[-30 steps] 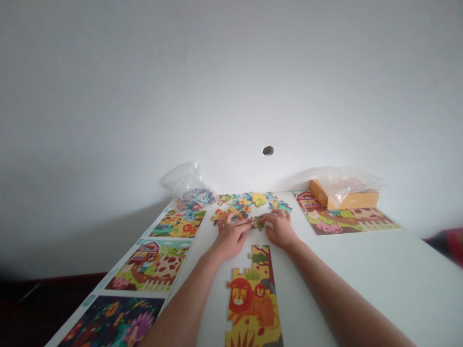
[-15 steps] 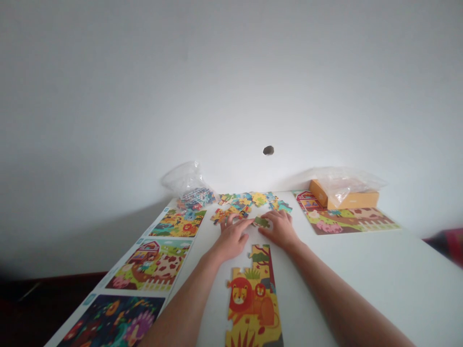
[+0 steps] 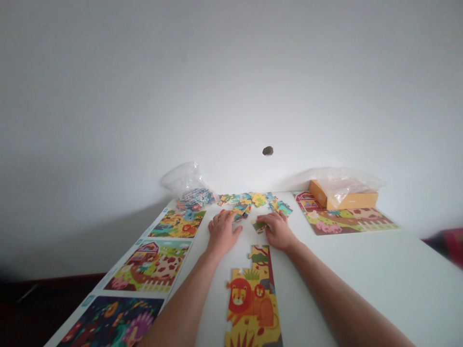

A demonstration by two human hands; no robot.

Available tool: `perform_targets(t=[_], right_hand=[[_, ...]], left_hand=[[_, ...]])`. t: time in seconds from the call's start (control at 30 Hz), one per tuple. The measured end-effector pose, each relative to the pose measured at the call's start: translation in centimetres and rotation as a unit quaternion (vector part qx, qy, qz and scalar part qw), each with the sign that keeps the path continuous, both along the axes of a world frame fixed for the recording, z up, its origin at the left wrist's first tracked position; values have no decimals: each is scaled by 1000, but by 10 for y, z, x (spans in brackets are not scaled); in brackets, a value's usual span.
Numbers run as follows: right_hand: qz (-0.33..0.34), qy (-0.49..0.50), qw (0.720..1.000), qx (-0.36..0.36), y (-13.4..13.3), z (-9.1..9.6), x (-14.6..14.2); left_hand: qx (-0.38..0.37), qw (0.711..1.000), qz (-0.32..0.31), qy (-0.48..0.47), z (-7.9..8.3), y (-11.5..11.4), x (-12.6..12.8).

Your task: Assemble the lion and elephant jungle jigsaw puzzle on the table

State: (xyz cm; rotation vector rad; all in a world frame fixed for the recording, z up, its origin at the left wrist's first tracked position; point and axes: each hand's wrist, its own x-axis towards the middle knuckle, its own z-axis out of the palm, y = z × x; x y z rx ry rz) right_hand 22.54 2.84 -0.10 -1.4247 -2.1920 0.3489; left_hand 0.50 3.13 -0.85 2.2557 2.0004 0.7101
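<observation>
Beyond the lion section [image 3: 253, 308] on the white worktop [image 3: 343, 270], a green piece [image 3: 258, 226] is pinched in the right hand [image 3: 279, 232]. The left hand [image 3: 221, 234], fingers loosely spread, is at the near edge of the loose pieces [image 3: 243, 205]; I cannot tell whether it touches any. Leftward, a clear bag [image 3: 186, 179] stands by the far end of a picture sheet [image 3: 152, 265]; rightward, an orange box [image 3: 356, 201] sits on a farm picture [image 3: 331, 225].
</observation>
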Motion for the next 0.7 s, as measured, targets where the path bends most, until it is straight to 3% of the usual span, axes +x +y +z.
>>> perform_targets(t=[0.2, 0.33, 0.43, 0.7], right_hand=[[-29, -21, 999, 12, 1, 0, 1], [46, -49, 997, -26, -4, 6, -2], [65, -60, 995, -53, -6, 8, -4], [-62, -60, 996, -8, -1, 3, -4]], left_hand=[[34, 985, -150, -72, 0, 3, -3], [34, 969, -224, -100, -1, 2, -2], [42, 974, -208, -81, 0, 1, -1], [79, 993, -75, -38, -9, 8, -7]])
